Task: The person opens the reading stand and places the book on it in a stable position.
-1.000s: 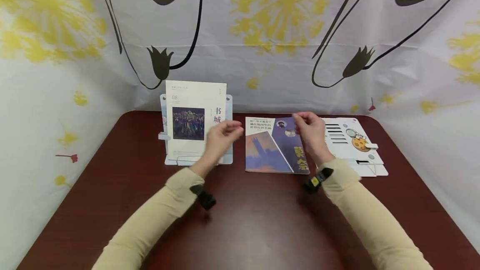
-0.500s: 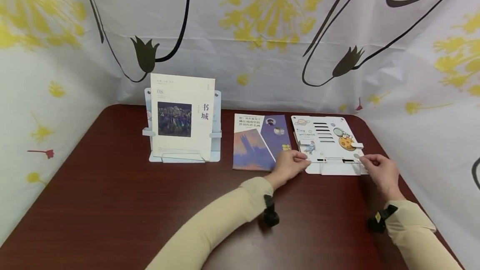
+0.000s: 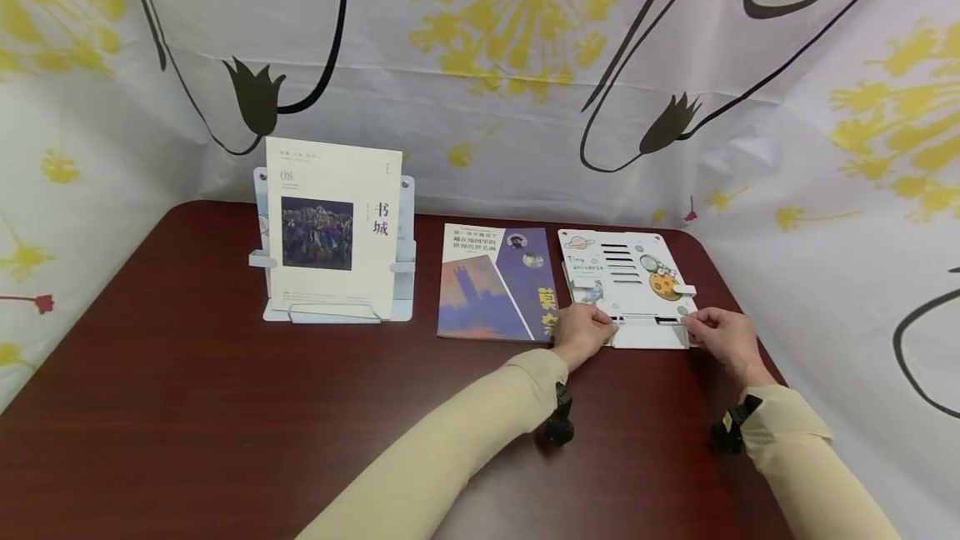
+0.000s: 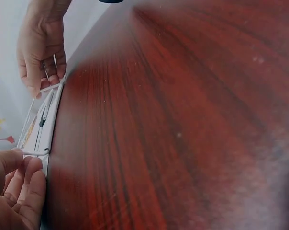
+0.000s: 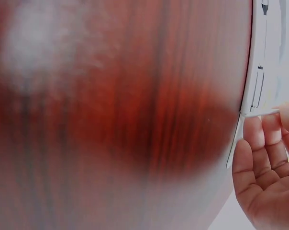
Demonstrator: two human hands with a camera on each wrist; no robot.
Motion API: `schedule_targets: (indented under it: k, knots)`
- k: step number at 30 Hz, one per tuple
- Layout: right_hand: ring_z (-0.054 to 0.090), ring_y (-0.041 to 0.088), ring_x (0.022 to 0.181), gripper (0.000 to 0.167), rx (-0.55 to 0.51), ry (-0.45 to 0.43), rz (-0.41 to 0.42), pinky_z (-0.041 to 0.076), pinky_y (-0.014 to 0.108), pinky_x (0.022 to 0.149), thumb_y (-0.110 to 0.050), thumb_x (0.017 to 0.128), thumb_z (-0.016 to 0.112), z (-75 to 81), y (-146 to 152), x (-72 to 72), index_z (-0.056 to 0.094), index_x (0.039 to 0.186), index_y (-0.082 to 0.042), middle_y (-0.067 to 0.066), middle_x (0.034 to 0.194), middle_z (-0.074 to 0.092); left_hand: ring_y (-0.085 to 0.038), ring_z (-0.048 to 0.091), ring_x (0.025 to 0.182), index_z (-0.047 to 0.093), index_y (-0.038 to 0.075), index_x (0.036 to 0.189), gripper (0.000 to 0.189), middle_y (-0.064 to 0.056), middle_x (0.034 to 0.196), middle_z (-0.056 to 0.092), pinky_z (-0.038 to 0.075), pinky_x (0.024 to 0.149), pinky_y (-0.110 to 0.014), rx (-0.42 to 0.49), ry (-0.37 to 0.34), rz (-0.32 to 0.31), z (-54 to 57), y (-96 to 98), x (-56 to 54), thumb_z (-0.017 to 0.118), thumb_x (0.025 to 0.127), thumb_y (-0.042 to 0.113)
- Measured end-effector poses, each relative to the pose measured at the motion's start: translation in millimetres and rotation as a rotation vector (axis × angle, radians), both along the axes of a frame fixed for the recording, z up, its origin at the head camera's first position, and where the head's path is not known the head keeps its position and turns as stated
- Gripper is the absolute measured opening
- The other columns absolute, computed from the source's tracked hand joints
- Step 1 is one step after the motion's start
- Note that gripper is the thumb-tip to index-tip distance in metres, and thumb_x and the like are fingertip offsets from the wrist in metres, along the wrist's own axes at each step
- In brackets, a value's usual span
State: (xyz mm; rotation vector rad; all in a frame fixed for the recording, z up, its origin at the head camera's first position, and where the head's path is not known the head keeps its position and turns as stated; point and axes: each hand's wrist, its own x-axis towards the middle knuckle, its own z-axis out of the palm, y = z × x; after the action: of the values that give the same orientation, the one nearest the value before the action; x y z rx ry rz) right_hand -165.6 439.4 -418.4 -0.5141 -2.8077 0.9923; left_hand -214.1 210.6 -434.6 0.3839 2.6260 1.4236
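Observation:
A white book stand (image 3: 626, 273) with planet drawings and slots lies flat at the back right of the table. At its front edge is a wire holder (image 4: 35, 154), tilted up from the panel. My left hand (image 3: 581, 332) pinches the holder's left end between thumb and fingers. At the other end, my right hand (image 3: 727, 340) has the wire (image 5: 262, 113) between thumb and index finger, the other fingers loosely bent below. Just left of my left hand lies a purple and white magazine (image 3: 480, 290), its lower right corner partly behind the hand.
A second book stand (image 3: 405, 273) stands upright at the left, with a cream book (image 3: 333, 282) resting on it behind its wire holder. Dark red wooden table (image 3: 225, 407) extends in front. A patterned cloth (image 3: 487, 165) hangs behind and at the sides.
Both hands have moved right and down from around the magazine to the flat book stand and taken hold of its wire holder. The head view has turned right.

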Motion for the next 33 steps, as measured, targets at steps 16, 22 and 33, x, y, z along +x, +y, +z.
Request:
schedule_targets:
  k: [16, 22, 33]
  knots:
    - [0.052, 0.007, 0.060, 0.027, -0.137, -0.204, 0.024, 0.050, 0.023, 0.055, -0.020, 0.092, 0.059, 3.1, 3.0, -16.0, 0.060, 0.094, 0.007, -0.004, 0.065, 0.056, -0.009, 0.054, 0.055, 0.075, 0.019, 0.065, 0.014, 0.009, 0.060, 0.064, 0.045, 0.054, -0.021, -0.122, -0.030, -0.017, 6.0, 3.1, -11.0, 0.071, 0.079, 0.021]
    - [0.052, 0.010, 0.060, 0.024, -0.147, -0.263, 0.017, 0.048, 0.024, 0.054, -0.020, 0.092, 0.058, 7.7, 3.7, -21.4, 0.058, 0.092, 0.004, -0.003, 0.065, 0.054, -0.008, 0.050, 0.049, 0.072, 0.019, 0.058, 0.021, 0.008, 0.048, 0.059, 0.043, 0.053, -0.021, -0.120, -0.081, -0.003, 7.5, 5.7, -11.6, 0.071, 0.079, 0.020]
    - [0.056, 0.008, 0.067, 0.028, -0.242, -0.315, 0.126, 0.053, 0.023, 0.064, -0.022, 0.093, 0.060, 8.9, 17.8, -22.3, 0.062, 0.100, 0.006, -0.005, 0.073, 0.059, -0.007, 0.052, 0.057, 0.075, 0.019, 0.068, 0.012, 0.009, 0.051, 0.059, 0.044, 0.057, -0.022, -0.073, -0.087, 0.001, 5.3, 4.9, -12.2, 0.074, 0.079, 0.024]
